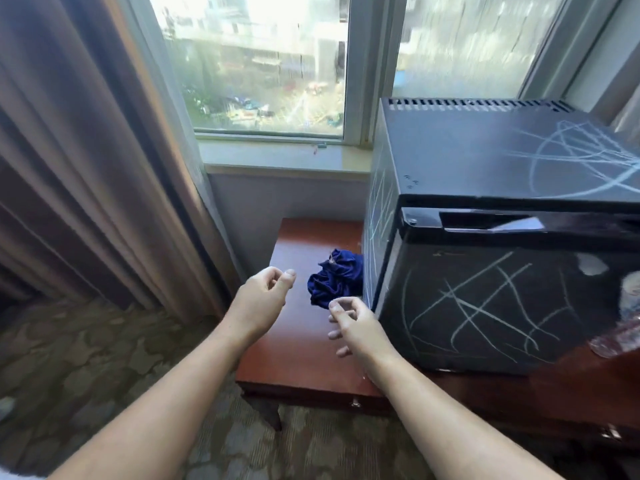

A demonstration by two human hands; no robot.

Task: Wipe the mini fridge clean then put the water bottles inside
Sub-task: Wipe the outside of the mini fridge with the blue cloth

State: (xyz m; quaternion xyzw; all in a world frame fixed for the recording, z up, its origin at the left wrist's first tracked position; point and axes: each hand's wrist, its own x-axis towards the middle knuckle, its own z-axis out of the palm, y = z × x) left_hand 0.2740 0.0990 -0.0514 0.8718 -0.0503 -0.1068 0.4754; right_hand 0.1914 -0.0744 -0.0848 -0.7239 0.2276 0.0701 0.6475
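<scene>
both hands hover over the desk (298, 358), nothing in them. left hand (265, 292) & right hand (351, 323) have fingers (334, 306) loosely curled, relaxed, not grasping. blue cloth (334, 284) lies crumpled on the desk just ahead of the hands, touching the left side of the mini fridge (485, 306). fridge door closed; top, side & front carry pale scribble marks, so wiping looks not yet begun.

risks, as i judge: hinge seems to be on the door's left, so the door prob swings out over the front of the desk. a water bottle (620, 337), blurred at the right edge, sits close to the fridge front and could get knocked off. hard rubbing could slide the fridge along the polished wood. cloth pulled carelessly may drop off the desk's left edge to the carpet (86, 358).

around: curtain (86, 168) at left, window (263, 64) & sill (284, 157) behind. nothing lies btwn hands & cloth. can't tell how many bottles there are.
</scene>
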